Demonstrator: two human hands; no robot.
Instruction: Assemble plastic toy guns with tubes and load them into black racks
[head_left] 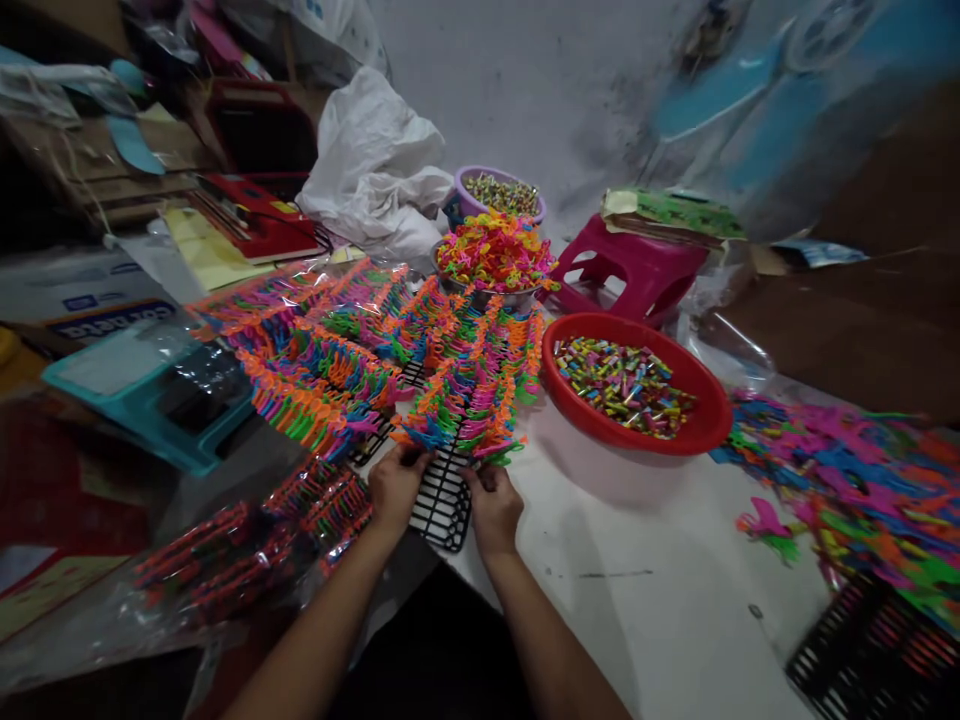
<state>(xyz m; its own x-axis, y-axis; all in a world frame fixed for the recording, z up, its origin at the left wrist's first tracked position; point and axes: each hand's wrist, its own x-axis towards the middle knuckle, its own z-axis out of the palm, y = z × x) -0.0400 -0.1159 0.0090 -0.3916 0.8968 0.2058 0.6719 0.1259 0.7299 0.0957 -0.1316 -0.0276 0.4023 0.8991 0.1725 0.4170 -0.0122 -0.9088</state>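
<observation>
A person's left hand and right hand flank the near end of a black plastic grid at a white surface, just short of rows of bright plastic pieces ranged along it. Each grip is drawn nearly closed, fingertips at opposite edges of the grid beside the nearest pieces; whether either pinches anything cannot be told. At right, a red basin holds small multicoloured cylinders.
</observation>
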